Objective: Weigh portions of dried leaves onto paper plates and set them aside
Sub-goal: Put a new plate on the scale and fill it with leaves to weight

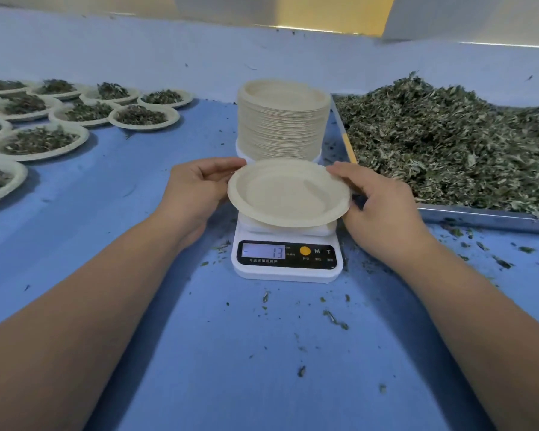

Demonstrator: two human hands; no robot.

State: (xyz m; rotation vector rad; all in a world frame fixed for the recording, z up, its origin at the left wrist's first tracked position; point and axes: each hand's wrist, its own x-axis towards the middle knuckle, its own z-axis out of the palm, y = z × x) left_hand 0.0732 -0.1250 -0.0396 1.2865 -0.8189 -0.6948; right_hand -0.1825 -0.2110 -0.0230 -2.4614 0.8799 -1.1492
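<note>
Cream plate (288, 192), white scale (287, 269) w/ orange btn (305, 251), blue table (231, 353).

The light is soft, even and rather cool, and it comes from above. The blue table (199, 353) shows only pale, wide shadows beside the two forearms (84, 315), and a darker one lies under the empty plate (288, 192), on the scale (288, 275). The scale's display (263, 251) glows and reads clearly. A thin bright line of glare runs along the top of the back wall (137, 48), and the metal tray rim (479, 216) shines a little. The centre is sharp; the filled plates (38, 141) at the left edge and the leaf heap (448, 144) look softer. The wide lens bends the wall line and stretches the forearms toward the lower corners.
</note>
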